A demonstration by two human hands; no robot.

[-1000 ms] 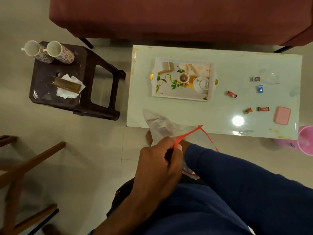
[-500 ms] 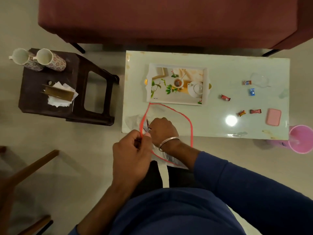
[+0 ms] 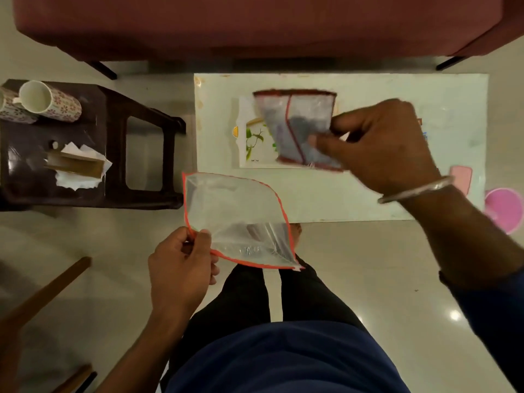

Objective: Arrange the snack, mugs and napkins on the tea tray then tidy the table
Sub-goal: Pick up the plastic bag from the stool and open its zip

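While the left hand (image 3: 181,260) pinches the orange-trimmed edge of a clear plastic bag (image 3: 235,217) between thumb and fingers, holding it open just in front of the near edge of the table (image 3: 354,199), the right hand (image 3: 380,143) reaches out over the table with its own grip pinched on a second clear bag (image 3: 300,129), this one edged in darker red and blurred. That second bag hangs above the tea tray (image 3: 255,154), hiding most of it; only the tray's left part shows, with a green leaf print and a yellow handle tab on its left rim. A metal bangle (image 3: 416,190) circles the right wrist. On the dark stool (image 3: 93,180) to the left of the table, well apart from the tray, two floral mugs (image 3: 45,104) lie on their sides, touching each other, and white napkins (image 3: 82,165) sit crumpled under a brown cardboard holder (image 3: 73,164). A pink lidded box (image 3: 462,178) lies near the table's right end, partly behind the right wrist, and a pink round tub (image 3: 504,209) stands on the floor just beyond the table's right corner. A maroon sofa (image 3: 255,26) runs along the far side.
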